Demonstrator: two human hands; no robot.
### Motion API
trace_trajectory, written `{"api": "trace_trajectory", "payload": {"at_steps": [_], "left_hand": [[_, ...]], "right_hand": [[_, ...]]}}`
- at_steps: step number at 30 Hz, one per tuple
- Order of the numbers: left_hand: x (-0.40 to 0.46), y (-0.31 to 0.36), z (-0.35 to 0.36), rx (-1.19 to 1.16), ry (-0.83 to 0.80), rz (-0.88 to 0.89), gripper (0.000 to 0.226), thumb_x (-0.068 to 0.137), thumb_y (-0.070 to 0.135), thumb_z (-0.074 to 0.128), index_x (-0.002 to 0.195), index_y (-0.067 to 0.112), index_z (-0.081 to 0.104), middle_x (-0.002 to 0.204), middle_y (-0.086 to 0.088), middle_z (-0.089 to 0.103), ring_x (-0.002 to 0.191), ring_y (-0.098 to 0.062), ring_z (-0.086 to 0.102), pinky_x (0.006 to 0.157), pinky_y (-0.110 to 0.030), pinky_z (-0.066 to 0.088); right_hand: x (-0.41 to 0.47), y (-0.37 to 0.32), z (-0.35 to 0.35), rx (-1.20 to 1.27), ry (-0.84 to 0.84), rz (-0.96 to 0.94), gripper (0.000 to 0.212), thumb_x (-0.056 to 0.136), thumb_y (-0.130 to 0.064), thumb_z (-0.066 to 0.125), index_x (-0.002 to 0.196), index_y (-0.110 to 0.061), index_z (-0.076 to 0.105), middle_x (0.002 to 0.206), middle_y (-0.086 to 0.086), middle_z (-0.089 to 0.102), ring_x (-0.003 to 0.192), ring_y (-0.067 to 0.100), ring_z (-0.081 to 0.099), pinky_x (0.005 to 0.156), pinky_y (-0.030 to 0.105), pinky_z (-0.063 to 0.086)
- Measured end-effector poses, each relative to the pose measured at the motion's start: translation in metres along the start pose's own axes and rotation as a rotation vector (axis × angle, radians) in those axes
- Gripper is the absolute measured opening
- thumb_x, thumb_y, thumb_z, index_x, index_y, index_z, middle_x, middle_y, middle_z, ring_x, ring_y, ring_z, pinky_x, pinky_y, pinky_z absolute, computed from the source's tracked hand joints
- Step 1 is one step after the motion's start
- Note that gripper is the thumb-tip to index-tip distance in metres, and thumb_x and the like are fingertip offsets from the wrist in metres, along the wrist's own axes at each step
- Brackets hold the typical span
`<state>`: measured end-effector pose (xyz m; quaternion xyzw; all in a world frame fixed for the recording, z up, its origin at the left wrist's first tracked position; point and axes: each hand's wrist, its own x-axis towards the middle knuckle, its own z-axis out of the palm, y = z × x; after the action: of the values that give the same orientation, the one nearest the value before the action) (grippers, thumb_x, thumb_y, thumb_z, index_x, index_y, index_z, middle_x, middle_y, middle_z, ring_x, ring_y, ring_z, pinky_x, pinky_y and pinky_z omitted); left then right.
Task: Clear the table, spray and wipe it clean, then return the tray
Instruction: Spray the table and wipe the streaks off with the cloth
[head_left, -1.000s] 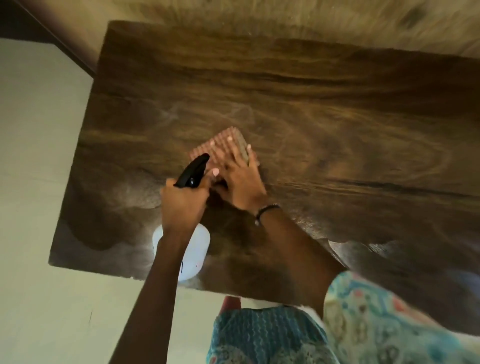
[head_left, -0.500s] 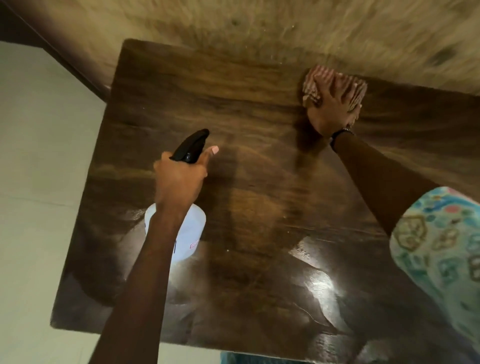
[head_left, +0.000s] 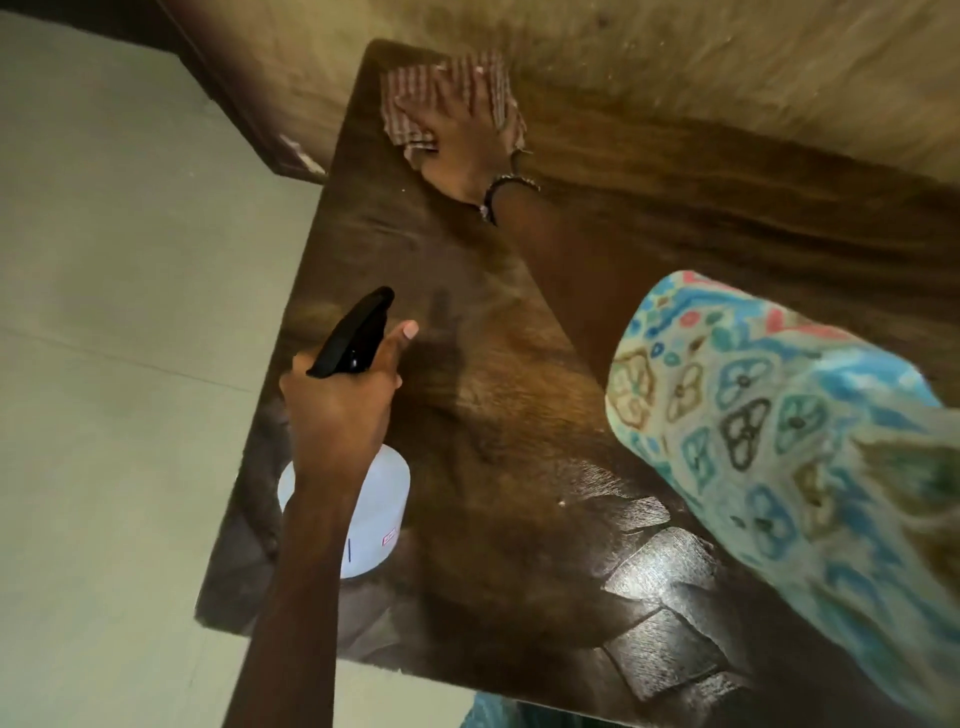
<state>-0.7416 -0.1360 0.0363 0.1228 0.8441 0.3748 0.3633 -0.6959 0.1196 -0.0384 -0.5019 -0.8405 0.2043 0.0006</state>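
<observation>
A dark wooden table (head_left: 519, 467) fills the view, its near part glossy with wet streaks. My left hand (head_left: 337, 405) grips the neck of a white spray bottle (head_left: 374, 499) with a black trigger head, held above the table's left side. My right hand (head_left: 457, 140) lies flat with straight fingers on a striped pink-brown cloth (head_left: 415, 88), pressing it onto the table's far left corner. The cloth and the hand are motion-blurred. No tray is in view.
A pale tiled floor (head_left: 114, 364) lies to the left of the table. A tan wall (head_left: 727, 62) runs along the table's far edge, with a dark skirting board (head_left: 244, 104) at the far left. My patterned sleeve (head_left: 779, 441) covers the right.
My right hand slid the cloth from the table's middle to the far edge, then left to the far left corner. The left hand has kept the bottle in about the same place.
</observation>
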Motion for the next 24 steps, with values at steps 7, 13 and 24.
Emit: {"api": "trace_trajectory", "payload": {"at_steps": [7, 13, 24], "left_hand": [[-0.013, -0.013, -0.03, -0.039, 0.035, -0.054, 0.071, 0.062, 0.054, 0.081, 0.11, 0.007, 0.059, 0.083, -0.007, 0.07, 0.067, -0.014, 0.068, 0.08, -0.04, 0.058], [-0.045, -0.042, -0.072, -0.052, 0.132, -0.105, 0.063, 0.066, 0.054, 0.077, 0.11, 0.011, 0.064, 0.091, -0.007, 0.069, 0.084, -0.024, 0.068, 0.079, -0.034, 0.056], [-0.108, -0.067, -0.096, -0.032, 0.214, -0.1, 0.03, 0.075, 0.04, 0.077, 0.1, 0.025, 0.068, 0.075, 0.008, 0.064, 0.081, -0.029, 0.066, 0.079, -0.031, 0.052]], "right_hand": [[-0.106, -0.059, 0.052, -0.031, -0.066, -0.4, 0.053, 0.091, -0.043, 0.05, 0.143, -0.041, 0.037, 0.16, 0.003, 0.016, 0.147, 0.036, 0.0, 0.109, 0.064, -0.008], [-0.237, -0.103, 0.093, 0.079, -0.08, -0.678, 0.041, 0.074, -0.03, 0.071, 0.113, -0.019, 0.069, 0.14, 0.011, 0.051, 0.141, 0.04, 0.028, 0.106, 0.072, 0.016], [-0.351, -0.059, 0.106, -0.158, -0.236, -1.12, 0.054, 0.079, -0.046, 0.061, 0.132, -0.044, 0.051, 0.155, -0.001, 0.032, 0.148, 0.03, 0.009, 0.115, 0.058, 0.004]]}}
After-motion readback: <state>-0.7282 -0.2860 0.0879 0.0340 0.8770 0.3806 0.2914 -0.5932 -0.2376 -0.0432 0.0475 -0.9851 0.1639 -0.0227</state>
